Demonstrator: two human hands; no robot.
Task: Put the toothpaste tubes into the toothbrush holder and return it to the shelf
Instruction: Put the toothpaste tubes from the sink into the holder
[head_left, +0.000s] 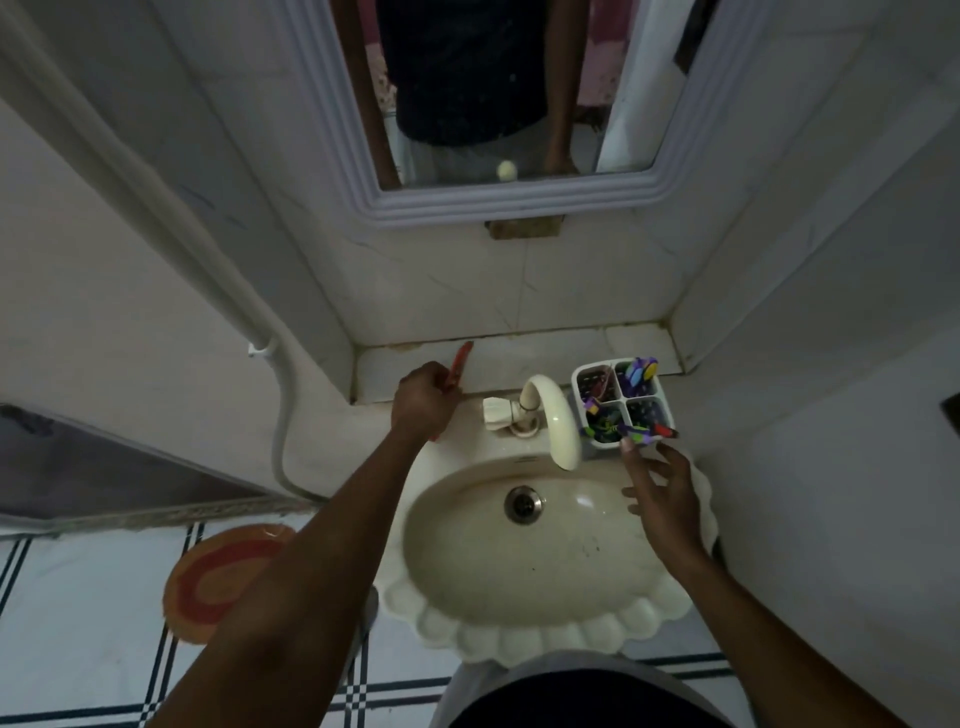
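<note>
Holder (622, 401) right of faucet (553, 415)

Head view: steep downward, close over sink (524, 631), facing wall.

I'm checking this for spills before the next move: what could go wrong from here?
1. The white four-compartment toothbrush holder sits on the cream sink's rim beside the basin; a nudge from the open right hand might tip it in.
2. The left hand has a fist grip on the red toothpaste tube; paste could squeeze out.

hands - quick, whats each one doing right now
Left hand: closed around a red toothpaste tube.
Right hand: open, fingers spread, holding nothing, beside the toothbrush holder.
</note>
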